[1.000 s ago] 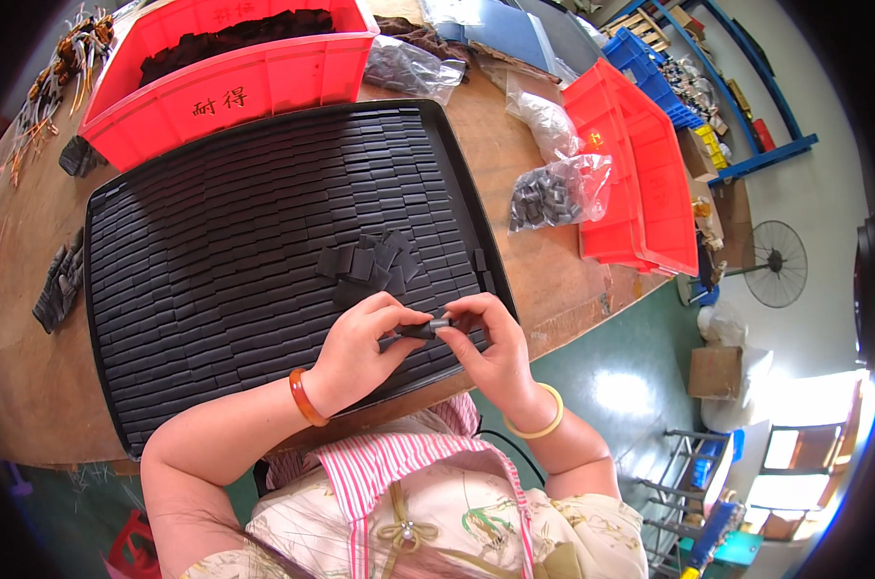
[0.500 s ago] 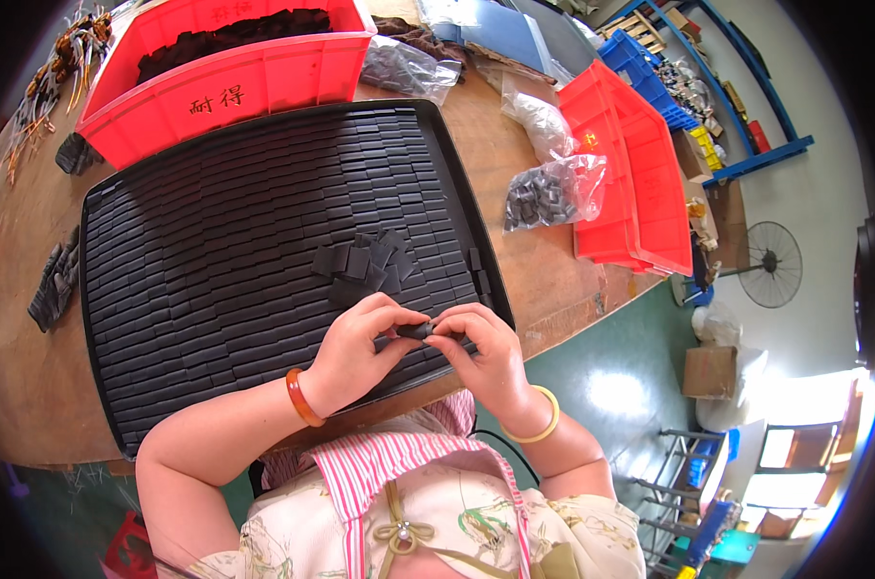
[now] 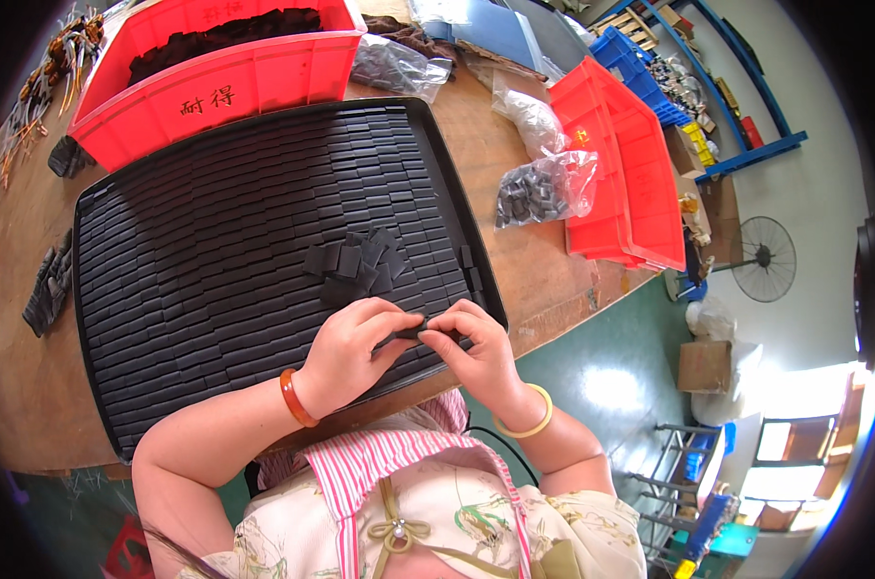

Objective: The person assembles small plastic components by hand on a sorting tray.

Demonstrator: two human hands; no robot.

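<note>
My left hand (image 3: 355, 349) and my right hand (image 3: 474, 349) meet over the near right part of a black tray (image 3: 478, 253). Both are closed, fingertips pinching a small black piece (image 3: 410, 332) between them; the fingers cover most of it, so its exact kind cannot be told. Rows of flat black rectangular pieces (image 3: 216, 261) fill the tray. On top of those rows, just beyond my hands, lies a loose heap of similar black pieces (image 3: 360, 262).
A red bin (image 3: 206, 106) of dark pieces stands at the tray's far left. Right of the tray are a clear bag of dark parts (image 3: 532, 196) and red bins (image 3: 630, 174). Black gloves (image 3: 50, 288) lie on the brown table (image 3: 18, 386) at left. A fan (image 3: 763, 259) stands farther right.
My fingertips have come closer together around the black piece, which now shows less. The whole view has shifted slightly; the heap and the rows look the same.
</note>
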